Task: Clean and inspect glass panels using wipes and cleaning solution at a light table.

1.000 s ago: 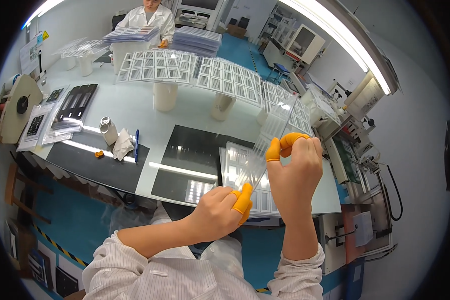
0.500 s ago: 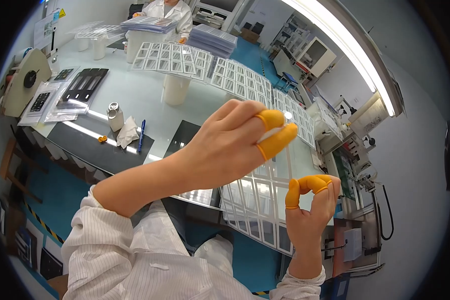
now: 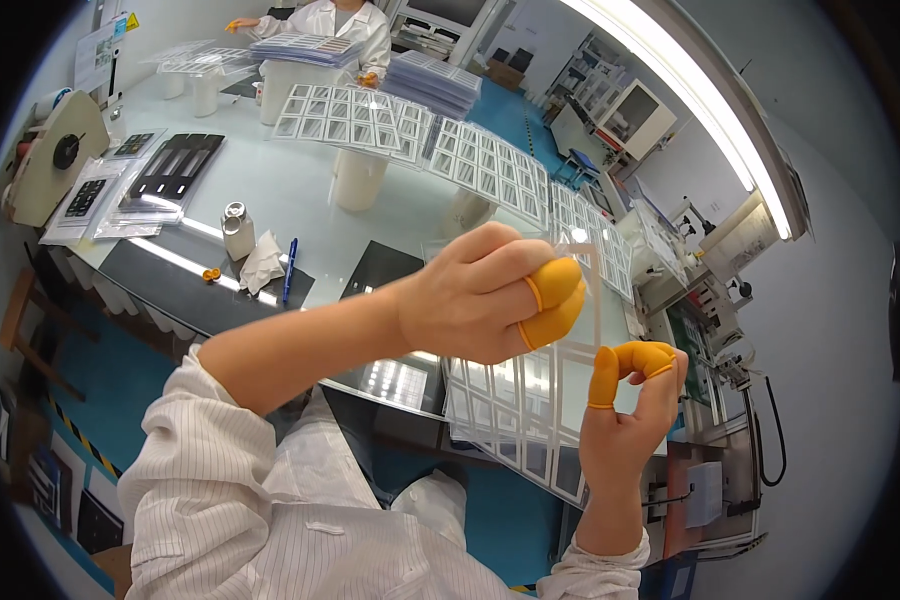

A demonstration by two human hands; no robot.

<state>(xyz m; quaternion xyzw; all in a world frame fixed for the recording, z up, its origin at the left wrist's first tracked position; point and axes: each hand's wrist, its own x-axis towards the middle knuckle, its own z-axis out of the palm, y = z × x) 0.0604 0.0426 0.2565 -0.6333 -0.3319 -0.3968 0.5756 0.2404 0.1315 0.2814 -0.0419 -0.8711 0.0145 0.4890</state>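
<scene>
Hands lifted from the table [image 3: 300, 195]: our left hand [image 3: 475, 295] now pinches a clear sheet [image 3: 580, 300]; right hand's [image 3: 625, 420] grip closes, seemingly empty.

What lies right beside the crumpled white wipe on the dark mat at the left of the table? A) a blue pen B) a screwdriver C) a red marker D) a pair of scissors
A: a blue pen lies just to the right of the crumpled white wipe on the dark mat, with a small white bottle on the wipe's other side.
</scene>
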